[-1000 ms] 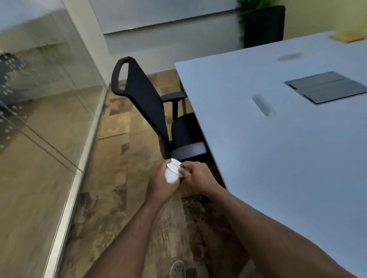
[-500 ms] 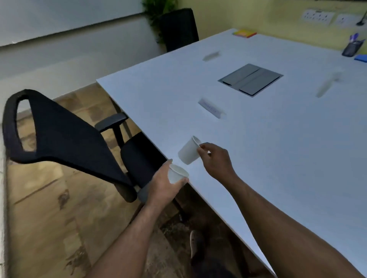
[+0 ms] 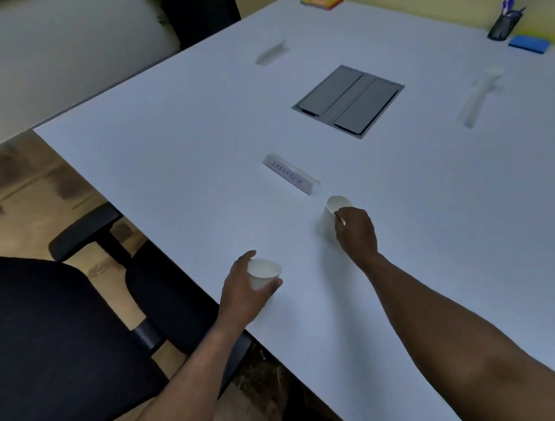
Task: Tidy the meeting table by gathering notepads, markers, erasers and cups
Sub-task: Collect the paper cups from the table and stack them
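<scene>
My left hand [image 3: 244, 293] is wrapped around a white paper cup [image 3: 263, 272], upright near the front edge of the white table [image 3: 186, 126]. Further in, my right hand [image 3: 357, 233] pinches the rim of a second white paper cup [image 3: 330, 215], which stands on or just above the table. At the far right corner stand a black pen holder [image 3: 503, 27] with pens and a blue eraser [image 3: 530, 44]. A yellow and orange notepad [image 3: 322, 3] lies at the far edge.
A white name card [image 3: 289, 174] lies just beyond the right cup. Two more blurred name cards [image 3: 271, 53] [image 3: 477, 99] lie farther off. A grey cable hatch [image 3: 348, 100] sits in the table's middle. A black office chair [image 3: 75, 330] stands at my left.
Both cups were stacked together in my hands off the table's edge. They have since been separated, and each hand has carried one forward over the table and lowered it. The view has swung right.
</scene>
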`<state>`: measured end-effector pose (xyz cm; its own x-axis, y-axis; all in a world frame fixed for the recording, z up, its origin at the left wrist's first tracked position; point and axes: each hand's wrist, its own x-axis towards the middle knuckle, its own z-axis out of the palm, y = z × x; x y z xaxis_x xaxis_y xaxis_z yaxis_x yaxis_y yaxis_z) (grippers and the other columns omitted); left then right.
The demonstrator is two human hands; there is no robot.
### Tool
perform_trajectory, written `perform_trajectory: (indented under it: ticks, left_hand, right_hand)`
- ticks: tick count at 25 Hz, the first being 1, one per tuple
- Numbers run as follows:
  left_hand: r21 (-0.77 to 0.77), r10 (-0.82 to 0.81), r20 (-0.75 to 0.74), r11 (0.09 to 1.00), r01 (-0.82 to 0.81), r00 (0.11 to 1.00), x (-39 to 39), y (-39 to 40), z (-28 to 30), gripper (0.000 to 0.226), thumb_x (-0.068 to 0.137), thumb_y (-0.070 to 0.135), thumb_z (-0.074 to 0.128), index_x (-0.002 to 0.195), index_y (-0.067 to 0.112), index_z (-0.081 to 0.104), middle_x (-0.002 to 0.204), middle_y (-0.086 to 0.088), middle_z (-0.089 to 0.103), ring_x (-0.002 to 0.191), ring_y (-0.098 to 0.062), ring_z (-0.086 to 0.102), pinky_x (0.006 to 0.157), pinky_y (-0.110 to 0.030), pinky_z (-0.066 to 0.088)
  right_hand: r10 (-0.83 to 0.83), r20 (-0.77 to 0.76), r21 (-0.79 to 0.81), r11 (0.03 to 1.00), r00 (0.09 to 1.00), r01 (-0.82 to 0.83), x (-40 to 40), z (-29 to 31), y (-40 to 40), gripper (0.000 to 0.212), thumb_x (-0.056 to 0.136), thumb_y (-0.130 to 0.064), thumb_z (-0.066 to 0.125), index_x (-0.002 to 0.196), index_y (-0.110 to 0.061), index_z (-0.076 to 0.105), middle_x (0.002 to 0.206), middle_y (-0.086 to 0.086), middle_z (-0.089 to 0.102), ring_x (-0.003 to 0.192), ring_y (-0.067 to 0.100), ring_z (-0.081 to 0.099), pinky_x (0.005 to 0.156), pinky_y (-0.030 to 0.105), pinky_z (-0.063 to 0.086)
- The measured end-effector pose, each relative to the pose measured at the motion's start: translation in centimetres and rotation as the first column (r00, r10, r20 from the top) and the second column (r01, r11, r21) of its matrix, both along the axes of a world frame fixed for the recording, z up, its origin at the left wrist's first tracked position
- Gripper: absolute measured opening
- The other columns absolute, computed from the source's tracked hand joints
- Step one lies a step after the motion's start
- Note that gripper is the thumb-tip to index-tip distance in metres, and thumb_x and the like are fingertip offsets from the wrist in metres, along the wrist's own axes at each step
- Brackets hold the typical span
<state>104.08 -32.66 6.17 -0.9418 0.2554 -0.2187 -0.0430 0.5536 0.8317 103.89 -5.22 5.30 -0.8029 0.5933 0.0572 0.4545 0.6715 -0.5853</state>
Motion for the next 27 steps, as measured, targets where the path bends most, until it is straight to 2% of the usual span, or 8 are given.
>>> perform_trajectory:
  ticks: [2,5,10,14,17,20,23,27]
  left_hand:
    - [0.001,-0.004,0.015,1.000,0.004,1.000,-1.2,0.3,-0.7,0.079,0.067,0.050,0.081,0.135,0.037,0.043,0.128,0.020,0.048,0.111,-0.008,0.050,0.090,-0.023,0.043]
    - [0.006,-0.010,0.053,1.000,0.010,0.999,-2.4,0.3,-1.7,0.079,0.067,0.050,0.082,0.135,0.036,0.044,0.129,0.020,0.048,0.113,-0.007,0.050,0.090,-0.023,0.042]
    - [0.007,-0.002,0.065,1.000,0.002,0.998,-3.4,0.0,-2.2,0.077,0.066,0.049,0.083,0.132,0.040,0.046,0.124,0.024,0.048,0.114,-0.005,0.050,0.091,-0.022,0.043]
    - [-0.008,0.006,0.051,1.000,-0.005,0.999,-3.6,-0.3,-2.2,0.077,0.066,0.050,0.083,0.132,0.040,0.046,0.125,0.024,0.048,0.113,-0.005,0.049,0.092,-0.024,0.044]
    - [0.002,0.019,0.045,1.000,-0.019,0.999,-3.1,-0.5,-2.2,0.076,0.066,0.049,0.083,0.132,0.040,0.046,0.123,0.024,0.048,0.113,-0.004,0.049,0.092,-0.023,0.043]
    - [0.022,0.040,0.018,0.999,-0.040,0.999,-2.2,-0.9,-1.9,0.076,0.067,0.046,0.084,0.132,0.037,0.047,0.122,0.024,0.048,0.113,-0.004,0.050,0.091,-0.021,0.042]
    - [0.041,0.063,0.006,0.997,-0.063,0.998,-0.8,-1.9,-1.3,0.077,0.067,0.044,0.084,0.134,0.034,0.047,0.127,0.020,0.050,0.114,-0.005,0.049,0.092,-0.021,0.043]
    - [0.067,0.137,-0.021,0.989,-0.135,0.990,1.7,-4.2,0.3,0.083,0.065,0.043,0.085,0.137,0.032,0.046,0.126,0.019,0.049,0.115,-0.004,0.048,0.093,-0.019,0.041]
  right_hand:
    - [-0.045,0.016,0.019,0.999,0.999,0.044,-2.0,-0.9,1.4,0.020,0.090,-0.016,0.053,0.099,-0.007,0.068,0.110,0.010,0.065,0.102,0.030,0.060,0.082,0.033,0.048]
    - [-0.043,0.085,0.090,0.995,0.995,0.035,-4.4,-2.1,2.8,0.026,0.093,-0.019,0.054,0.115,-0.011,0.065,0.124,0.012,0.058,0.114,0.030,0.055,0.091,0.039,0.048]
    - [-0.048,0.126,0.285,0.958,0.991,0.011,-6.7,-3.3,4.6,0.023,0.088,-0.010,0.051,0.100,-0.009,0.071,0.111,0.011,0.066,0.111,0.031,0.053,0.087,0.039,0.044]
    - [-0.043,0.175,0.364,0.931,0.984,-0.024,-7.1,-3.5,5.2,0.023,0.088,-0.013,0.054,0.103,-0.008,0.071,0.108,0.012,0.068,0.111,0.032,0.054,0.089,0.040,0.042]
    - [-0.007,0.135,0.395,0.917,0.991,-0.047,-6.3,-3.1,4.5,0.035,0.086,-0.021,0.062,0.118,-0.007,0.062,0.125,0.013,0.061,0.121,0.033,0.049,0.100,0.043,0.037]
    - [0.097,-0.043,0.412,0.908,0.994,-0.070,-5.5,-1.9,1.1,0.045,0.087,-0.028,0.060,0.127,-0.007,0.055,0.131,0.012,0.056,0.125,0.031,0.048,0.105,0.042,0.035]
    - [0.328,-0.186,0.328,0.909,0.926,-0.256,-4.2,-0.4,-4.8,0.037,0.088,-0.030,0.060,0.120,-0.011,0.060,0.120,0.006,0.062,0.115,0.025,0.055,0.098,0.037,0.042]
    - [0.317,-0.225,-0.097,0.934,0.921,-0.345,-0.7,1.5,-13.0,0.032,0.092,-0.040,0.058,0.116,-0.021,0.063,0.116,-0.009,0.065,0.102,0.010,0.059,0.083,0.028,0.050]
